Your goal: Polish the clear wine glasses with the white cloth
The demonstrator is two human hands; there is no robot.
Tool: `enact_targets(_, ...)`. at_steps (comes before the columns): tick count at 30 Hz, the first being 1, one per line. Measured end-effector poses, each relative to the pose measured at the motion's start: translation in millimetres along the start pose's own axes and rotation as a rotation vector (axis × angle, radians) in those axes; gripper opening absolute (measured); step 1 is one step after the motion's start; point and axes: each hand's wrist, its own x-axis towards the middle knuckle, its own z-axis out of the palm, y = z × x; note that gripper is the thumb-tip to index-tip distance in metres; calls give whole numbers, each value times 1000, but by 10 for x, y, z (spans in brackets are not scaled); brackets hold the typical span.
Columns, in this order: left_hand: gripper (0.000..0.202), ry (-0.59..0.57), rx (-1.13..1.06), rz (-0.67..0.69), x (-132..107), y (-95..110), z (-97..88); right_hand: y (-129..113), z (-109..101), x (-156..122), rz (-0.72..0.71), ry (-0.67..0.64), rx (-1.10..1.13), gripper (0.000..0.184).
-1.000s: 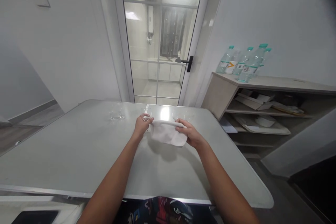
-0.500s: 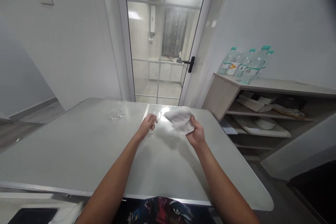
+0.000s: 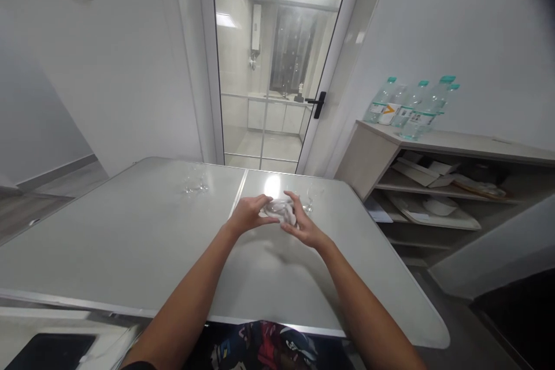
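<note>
Above the middle of the table, a clear drinking glass (image 3: 272, 206) lies tilted between my hands. My left hand (image 3: 251, 214) closes round its left side, thumb below and fingers above. A white cloth (image 3: 287, 214) is bunched up against the glass, seemingly partly inside it. My right hand (image 3: 304, 228) grips the cloth from the right with bent fingers. Just behind that hand, clear glassware (image 3: 309, 203) stands on the table, partly covered by my fingers. More clear glasses (image 3: 196, 186) stand together farther left; their outlines are faint.
The pale table (image 3: 160, 248) has a seam running toward the glass door (image 3: 264, 127) behind it. At the right, a wooden shelf unit (image 3: 377, 156) carries several water bottles (image 3: 418, 118) on top, with boxes and trays inside. A dark flat object (image 3: 56, 351) lies at the lower left.
My hands have come together from apart. The cloth, spread out in my right hand before, is now crumpled against the glass, which has tipped sideways in my left hand.
</note>
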Motion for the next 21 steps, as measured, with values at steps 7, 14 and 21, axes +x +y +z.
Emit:
enact_targets(7,43,18,87,77,6,1,8,50,3,68,3,58,-55,83)
enact_targets(14,27,178,180,98,-28,8,129,199,141,167,-79,431,32,67)
enact_targets(21,27,336,-138,143,-12,31,67,359,287,211,136,541,550,72)
